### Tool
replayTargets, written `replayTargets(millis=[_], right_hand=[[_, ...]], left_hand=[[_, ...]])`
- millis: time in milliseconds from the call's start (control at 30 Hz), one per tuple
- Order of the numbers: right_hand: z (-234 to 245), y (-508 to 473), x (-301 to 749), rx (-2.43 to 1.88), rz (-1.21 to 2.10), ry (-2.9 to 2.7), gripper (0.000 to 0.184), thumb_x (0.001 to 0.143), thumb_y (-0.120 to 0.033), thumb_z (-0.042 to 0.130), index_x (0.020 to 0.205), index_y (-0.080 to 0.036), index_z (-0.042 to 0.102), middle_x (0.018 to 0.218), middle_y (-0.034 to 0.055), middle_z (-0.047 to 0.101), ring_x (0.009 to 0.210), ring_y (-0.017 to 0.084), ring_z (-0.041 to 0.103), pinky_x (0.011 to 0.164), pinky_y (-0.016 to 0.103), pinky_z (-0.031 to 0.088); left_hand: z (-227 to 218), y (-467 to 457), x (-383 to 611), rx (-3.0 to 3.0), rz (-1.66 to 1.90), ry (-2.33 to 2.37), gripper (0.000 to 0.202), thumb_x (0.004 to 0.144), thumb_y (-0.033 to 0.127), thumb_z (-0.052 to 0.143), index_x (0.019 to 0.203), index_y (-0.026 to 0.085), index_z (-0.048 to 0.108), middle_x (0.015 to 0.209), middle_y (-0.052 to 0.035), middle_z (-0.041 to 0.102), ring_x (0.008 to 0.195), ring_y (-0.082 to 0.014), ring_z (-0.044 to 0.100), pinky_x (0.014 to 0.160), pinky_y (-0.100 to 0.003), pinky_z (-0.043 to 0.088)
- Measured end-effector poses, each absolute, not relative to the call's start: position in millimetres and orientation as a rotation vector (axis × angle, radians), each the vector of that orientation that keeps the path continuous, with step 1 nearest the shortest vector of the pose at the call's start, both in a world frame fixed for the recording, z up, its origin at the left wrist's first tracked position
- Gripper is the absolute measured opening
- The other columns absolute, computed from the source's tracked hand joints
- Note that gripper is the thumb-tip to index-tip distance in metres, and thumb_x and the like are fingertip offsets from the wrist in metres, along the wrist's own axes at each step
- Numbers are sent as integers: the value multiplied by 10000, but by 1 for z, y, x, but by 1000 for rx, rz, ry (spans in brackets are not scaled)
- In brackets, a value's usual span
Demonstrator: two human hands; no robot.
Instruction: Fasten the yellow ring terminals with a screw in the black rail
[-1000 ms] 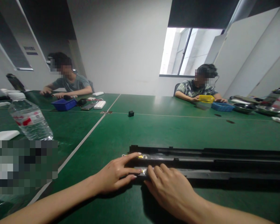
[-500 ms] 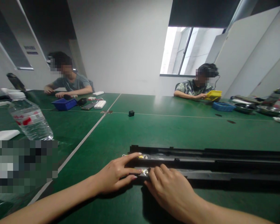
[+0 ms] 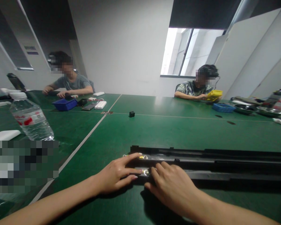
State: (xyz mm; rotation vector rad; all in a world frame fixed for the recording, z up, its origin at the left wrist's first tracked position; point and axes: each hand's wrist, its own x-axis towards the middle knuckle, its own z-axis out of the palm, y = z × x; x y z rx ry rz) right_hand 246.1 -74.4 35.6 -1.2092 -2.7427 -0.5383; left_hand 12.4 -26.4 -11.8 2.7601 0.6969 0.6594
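Observation:
Two long black channel-like strips point(image 3: 243, 175) lie side by side on the green table, running off to the right. Each has a small shiny ring-shaped metal piece with yellow near its left end; the closer is the metal piece point(image 3: 145, 171). My left hand point(image 3: 118, 173) has its fingers spread over the left ends, with one fingertip pressed beside that closer metal piece. Just to the right of it, my right hand point(image 3: 172, 184) rests over the near strip with its fingers curled. Something dark shows at those fingertips, but what they grip is hidden.
A water bottle point(image 3: 32, 117) stands at left by a blurred-out patch. Farther off are a small black block point(image 3: 131, 114), a blue tray point(image 3: 64, 104) and a light-blue basket point(image 3: 223, 107). Two people sit across the table point(image 3: 103, 134); one holds a yellow basket point(image 3: 214, 95).
My right hand has shifted slightly, its thumb a little lower and farther from the near strip. My left hand stays in place on the strip ends.

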Motion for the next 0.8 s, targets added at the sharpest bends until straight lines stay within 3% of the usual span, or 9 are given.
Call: replayTargets(millis=[200, 333, 500, 800], right_hand=[[48, -69, 248, -1261, -391, -2790, 346, 871, -486, 619, 778, -161, 691, 724, 80, 684, 691, 271, 652, 510, 311, 304], [54, -59, 255, -1204, -331, -2860, 277, 942, -341, 544, 766, -179, 683, 728, 67, 678, 677, 244, 629, 521, 308, 260], [57, -45, 269, -1066, -295, -2973, 171, 900, -127, 559, 759, -177, 642, 740, 40, 651, 670, 191, 566, 539, 307, 221], [59, -26, 278, -912, -346, -3014, 108, 900, -144, 594, 959, -203, 663, 782, 32, 613, 703, 183, 515, 621, 310, 272]], left_hand=[[-9, -27, 13, 2768, 655, 692, 318, 1019, 290, 434, 1245, 228, 649, 1521, -111, 347, 1335, -292, 436, 1069, -442, 410], [-8, -27, 13, 2779, 654, 691, 317, 1016, 285, 437, 1252, 244, 644, 1525, -93, 348, 1332, -289, 442, 1072, -434, 412], [-8, -27, 13, 2779, 652, 698, 317, 1017, 282, 437, 1252, 239, 646, 1519, -111, 352, 1321, -303, 455, 1054, -443, 430], [-8, -27, 12, 2768, 650, 678, 329, 1024, 288, 418, 1255, 225, 644, 1513, -128, 354, 1328, -296, 446, 1063, -452, 416]])
